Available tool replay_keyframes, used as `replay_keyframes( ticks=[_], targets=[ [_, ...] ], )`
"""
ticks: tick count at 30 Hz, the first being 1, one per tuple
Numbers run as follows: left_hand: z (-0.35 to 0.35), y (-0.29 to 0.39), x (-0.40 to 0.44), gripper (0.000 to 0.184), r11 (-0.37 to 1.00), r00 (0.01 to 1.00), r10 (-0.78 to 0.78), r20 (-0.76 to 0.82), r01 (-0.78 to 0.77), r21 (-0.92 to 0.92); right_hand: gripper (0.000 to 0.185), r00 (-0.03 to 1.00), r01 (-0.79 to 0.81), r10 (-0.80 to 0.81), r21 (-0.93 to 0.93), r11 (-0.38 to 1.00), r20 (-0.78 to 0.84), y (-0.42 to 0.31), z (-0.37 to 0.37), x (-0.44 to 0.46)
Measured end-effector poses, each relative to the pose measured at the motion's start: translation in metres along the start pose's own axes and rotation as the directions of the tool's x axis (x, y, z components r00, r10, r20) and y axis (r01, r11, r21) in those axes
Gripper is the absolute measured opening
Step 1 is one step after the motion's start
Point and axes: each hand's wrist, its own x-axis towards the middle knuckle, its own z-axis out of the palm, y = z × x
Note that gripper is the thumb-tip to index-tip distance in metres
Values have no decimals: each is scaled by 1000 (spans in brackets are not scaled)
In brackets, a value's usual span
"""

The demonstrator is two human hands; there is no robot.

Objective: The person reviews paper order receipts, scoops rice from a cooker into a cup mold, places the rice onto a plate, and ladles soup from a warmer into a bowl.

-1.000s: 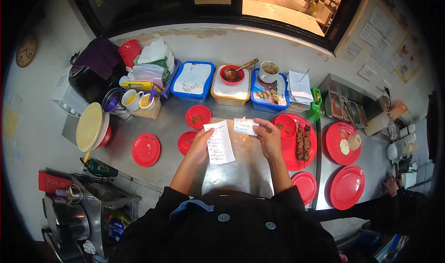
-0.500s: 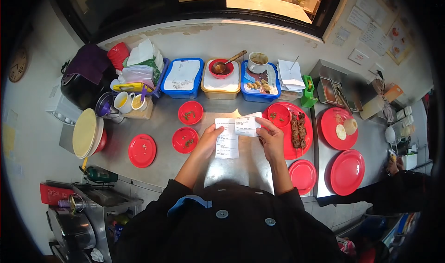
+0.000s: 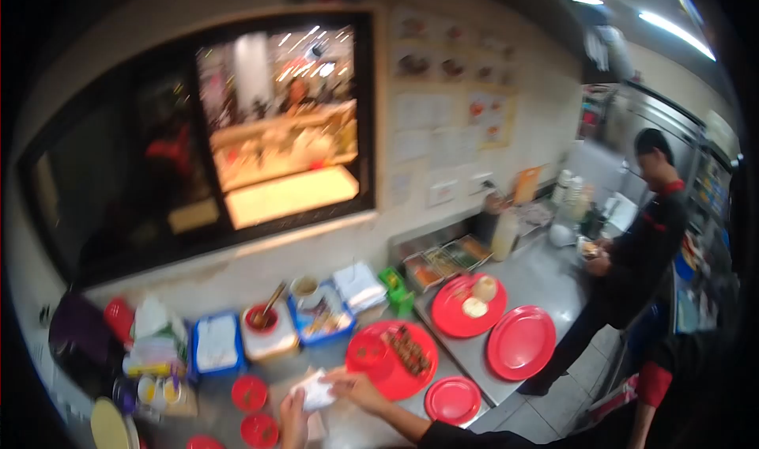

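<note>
Low in the blurred head view, my left hand [image 3: 294, 419] is closed on a white paper slip [image 3: 316, 392]. My right hand [image 3: 356, 389] pinches the slip's right side. Part of a second paper shows beneath it. Just beyond my right hand is a large red plate [image 3: 403, 382] bearing meat skewers [image 3: 408, 349] and a small red bowl [image 3: 367, 351]. A smaller red plate [image 3: 452, 400] sits to the right of my hands. To their left are two red bowls, one [image 3: 250, 392] behind the other [image 3: 259, 431].
Blue-rimmed tubs [image 3: 217, 343] and a green dispenser [image 3: 395, 289] line the wall. Farther right are a plate with rice and egg [image 3: 470, 322], a red plate [image 3: 522, 343] and metal trays [image 3: 449, 262]. A co-worker [image 3: 642, 243] stands at the counter; another person's sleeve [image 3: 655, 379] shows nearby.
The view has swung up and right, bringing the co-worker into sight. The two papers, held apart side by side before, are now close together, with my hands nearer each other.
</note>
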Motion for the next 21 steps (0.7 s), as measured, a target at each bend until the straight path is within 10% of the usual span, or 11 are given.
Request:
replay_keyframes(
  ticks=[1, 2, 7, 11, 16, 21],
  targets=[
    [-10, -13, 13, 33, 990, 991, 123, 43, -126, 60, 31, 992, 109, -105, -55, 993, 76, 21, -6, 9],
    [-8, -4, 13, 26, 849, 972, 234, -38, -185, 495, 32, 994, 43, -52, 99, 994, 98, -4, -2, 1],
    [1, 5, 29, 25, 828, 983, 184, -8, -151, 540, 29, 980, 197, -185, -272, 942, 72, -63, -74, 8],
    [24, 3, 15, 34, 975, 975, 218, 36, -219, 26, 24, 978, 155, -179, -208, 966, -105, -133, -122, -21],
    [11, 21, 10, 45, 963, 953, 269, -137, -269, 16, 21, 982, 74, -80, -42, 996, -170, -100, -122, -41],
    [-22, 76, -12, 43, 909, 828, 380, -413, -417, 1, 23, 964, -193, 222, -187, 963, 147, -3, -55, -39]
  ],
)
